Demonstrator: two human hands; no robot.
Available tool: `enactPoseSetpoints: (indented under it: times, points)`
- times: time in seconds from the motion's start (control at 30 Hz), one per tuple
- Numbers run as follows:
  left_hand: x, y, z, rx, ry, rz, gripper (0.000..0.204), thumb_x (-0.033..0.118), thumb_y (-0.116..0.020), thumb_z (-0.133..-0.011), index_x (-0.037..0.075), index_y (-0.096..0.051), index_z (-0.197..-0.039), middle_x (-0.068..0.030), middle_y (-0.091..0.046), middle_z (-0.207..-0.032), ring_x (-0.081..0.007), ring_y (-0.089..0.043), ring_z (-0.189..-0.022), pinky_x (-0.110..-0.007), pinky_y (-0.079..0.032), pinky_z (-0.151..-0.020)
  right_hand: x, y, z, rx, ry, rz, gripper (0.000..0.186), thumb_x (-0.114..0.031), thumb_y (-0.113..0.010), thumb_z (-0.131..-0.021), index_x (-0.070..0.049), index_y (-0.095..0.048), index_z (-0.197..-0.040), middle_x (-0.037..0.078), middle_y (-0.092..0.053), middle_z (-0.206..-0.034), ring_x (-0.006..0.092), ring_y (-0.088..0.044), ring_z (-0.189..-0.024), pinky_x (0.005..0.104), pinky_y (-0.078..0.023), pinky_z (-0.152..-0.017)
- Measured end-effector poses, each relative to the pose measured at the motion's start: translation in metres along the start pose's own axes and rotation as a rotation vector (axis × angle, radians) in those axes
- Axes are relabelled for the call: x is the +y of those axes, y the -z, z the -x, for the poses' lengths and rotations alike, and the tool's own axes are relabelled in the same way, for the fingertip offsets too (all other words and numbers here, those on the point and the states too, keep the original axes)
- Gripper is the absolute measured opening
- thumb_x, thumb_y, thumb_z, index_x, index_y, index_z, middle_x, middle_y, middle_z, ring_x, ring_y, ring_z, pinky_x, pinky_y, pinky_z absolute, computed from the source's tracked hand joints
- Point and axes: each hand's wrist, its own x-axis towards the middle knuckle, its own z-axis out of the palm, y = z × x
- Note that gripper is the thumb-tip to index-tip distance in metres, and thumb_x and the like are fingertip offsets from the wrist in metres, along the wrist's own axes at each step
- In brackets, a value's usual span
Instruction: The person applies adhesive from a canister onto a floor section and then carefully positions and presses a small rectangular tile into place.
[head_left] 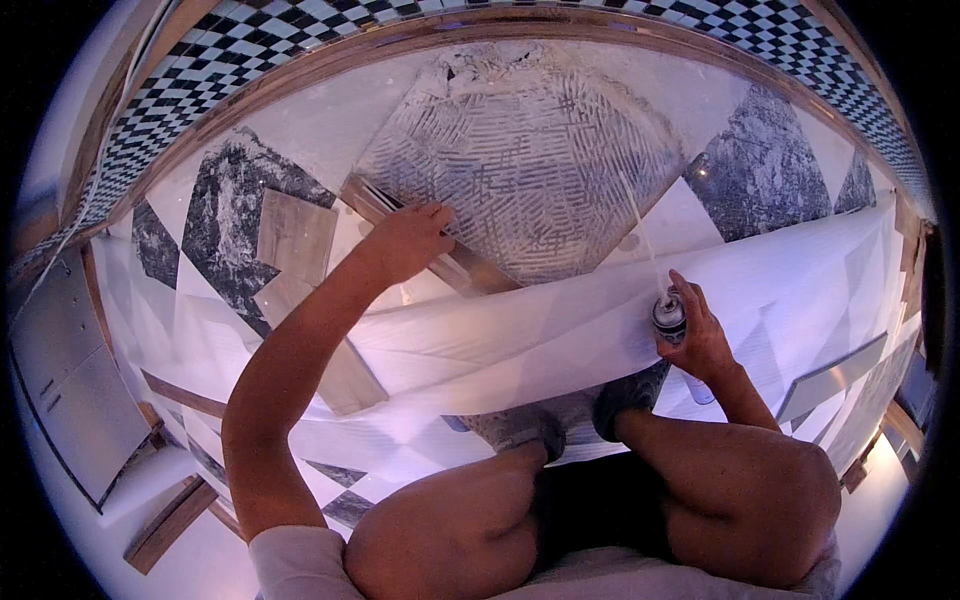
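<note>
In the head view, the person squats with both arms reaching forward over a patterned floor. The right hand [698,338] has its grip wrapped around a spray can [669,316], with the thumb side to the left. The can is at the right of centre, just beyond the knees, its nozzle end up and its body seeming to run down toward the near right under the hand. A thin pale line [642,225] reaches from the nozzle toward the far left, over a grey patch scored with ridges [540,150]; whether it is a straw or a jet, I cannot tell.

The left hand [405,242] is on the far left side of the can, well apart from it, over a narrow wooden plank [482,270]. Its fingers are bent, but whether that grip pinches the plank or only rests on it cannot be told. The plank's long axis slants from far left to near right along the near left edge of the patch. The plank thus lies to the left of the can and farther off, and the left hand is much the nearer to it. A translucent white sheet [560,340] spreads between the plank and the shoes [632,396].
</note>
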Motion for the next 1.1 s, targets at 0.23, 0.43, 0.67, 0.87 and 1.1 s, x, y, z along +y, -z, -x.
enactPoseSetpoints:
  times: [0.23,0.43,0.67,0.87,1.1]
  points:
    - [0.004,-0.006,0.002,0.026,-0.044,0.015,0.021,0.017,-0.061,-0.089,0.011,-0.075,-0.104,-0.0189,-0.054,-0.138,-0.0384,-0.048,-0.133,-0.052,-0.034,-0.118,-0.006,0.017,-0.004,0.015,0.075,0.036,0.104,-0.014,-0.083,-0.074,-0.018,-0.025,-0.16,0.021,-0.038,-0.153,0.0449,-0.057,-0.125,0.0493,-0.058,-0.097]
    - [0.0,-0.017,-0.001,0.056,-0.071,0.016,0.016,0.017,-0.063,-0.087,0.012,-0.075,-0.096,-0.0205,-0.055,-0.131,-0.0389,-0.052,-0.125,-0.051,-0.04,-0.111,-0.047,0.064,-0.021,-0.147,0.175,0.33,0.088,-0.015,-0.086,-0.075,-0.026,-0.044,-0.151,0.012,-0.031,-0.163,0.0363,-0.062,-0.126,0.0461,-0.061,-0.095]
    - [0.002,-0.015,0.005,0.025,-0.138,-0.068,0.012,0.019,-0.062,-0.088,0.011,-0.071,-0.09,-0.0132,-0.064,-0.112,-0.032,-0.056,-0.117,-0.048,-0.045,-0.103,-0.05,0.08,-0.039,-0.212,0.228,0.123,0.071,-0.009,-0.088,-0.07,-0.02,-0.059,-0.133,0.011,-0.04,-0.159,0.0355,-0.063,-0.125,0.0434,-0.06,-0.097]
    - [0.053,0.008,0.044,0.139,-0.039,-0.104,0.013,0.018,-0.065,-0.086,0.013,-0.069,-0.097,-0.0096,-0.064,-0.11,-0.0262,-0.059,-0.111,-0.041,-0.043,-0.104,-0.067,0.087,-0.051,-0.313,0.509,0.434,0.075,-0.013,-0.086,-0.072,-0.027,-0.056,-0.14,0.01,-0.039,-0.161,0.0339,-0.066,-0.112,0.0426,-0.063,-0.085]
    - [0.093,-0.021,0.094,0.289,0.227,0.086,0.012,0.014,-0.064,-0.085,0.012,-0.068,-0.096,-0.0084,-0.061,-0.102,-0.0262,-0.059,-0.105,-0.04,-0.044,-0.098,-0.107,0.103,-0.086,-0.502,0.504,0.539,0.079,-0.014,-0.086,-0.075,-0.024,-0.05,-0.144,0.011,-0.038,-0.158,0.0365,-0.056,-0.132,0.0465,-0.057,-0.097]
